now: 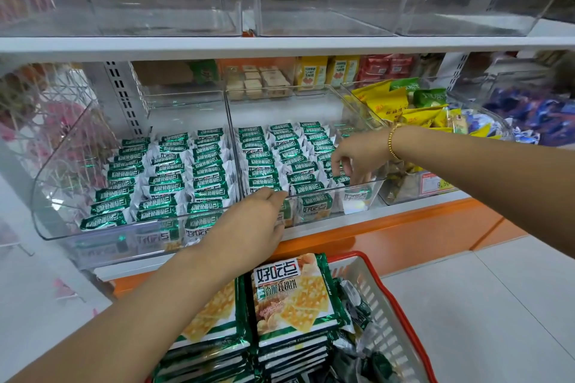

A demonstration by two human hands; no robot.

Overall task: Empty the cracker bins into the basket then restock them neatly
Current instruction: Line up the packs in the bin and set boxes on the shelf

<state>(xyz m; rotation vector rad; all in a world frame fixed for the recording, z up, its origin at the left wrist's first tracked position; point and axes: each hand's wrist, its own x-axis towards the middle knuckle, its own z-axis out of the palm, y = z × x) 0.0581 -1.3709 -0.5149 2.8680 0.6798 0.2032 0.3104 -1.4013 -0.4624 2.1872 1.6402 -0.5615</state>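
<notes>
A person is standing at a white shop shelf (280, 43) and reaching into two clear cracker bins, which are sitting side by side. The left bin (56, 165), beyond the left hand's outer side, and the right bin (286, 109), under both hands, are holding tidy rows of small green cracker packets (205, 171). A red-rimmed basket (382, 298) is waiting below the left forearm, carrying stacked large cracker packs (292, 295). The left hand (249, 227) is reaching flat over the right bin's front edge, fingers nearly straight, tips touching the front row. The right hand (357, 155), wearing a gold bracelet (392, 141), is curling narrow fingers around one packet (341, 180) in the front corner. Restocking appears to be nearing completion; seating this packet well probably means sliding it upright, label matching its neighbours, while the left hand is bracing the row.
</notes>
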